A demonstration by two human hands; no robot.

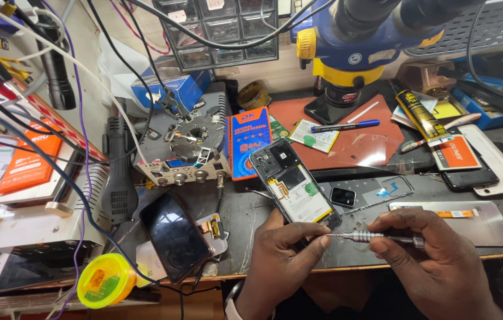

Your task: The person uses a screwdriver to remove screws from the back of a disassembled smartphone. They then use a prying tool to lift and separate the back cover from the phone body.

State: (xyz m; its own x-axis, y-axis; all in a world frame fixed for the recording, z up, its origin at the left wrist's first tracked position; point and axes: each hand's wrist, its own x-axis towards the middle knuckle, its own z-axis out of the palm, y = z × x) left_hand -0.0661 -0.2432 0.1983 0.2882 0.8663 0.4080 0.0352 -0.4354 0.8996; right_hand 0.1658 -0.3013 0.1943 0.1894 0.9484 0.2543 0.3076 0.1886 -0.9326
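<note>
Nearby, loose screen [174, 236] beside opened phone [294, 185]

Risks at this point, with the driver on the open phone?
1. The precision screwdriver in the right hand points at the lower edge of the opened phone; a slip might gouge its exposed battery or flex cable.
2. Only the left hand steadies the phone, so it may pivot.
3. The loose phone screen overhangs the bench edge and could get knocked off.
</note>
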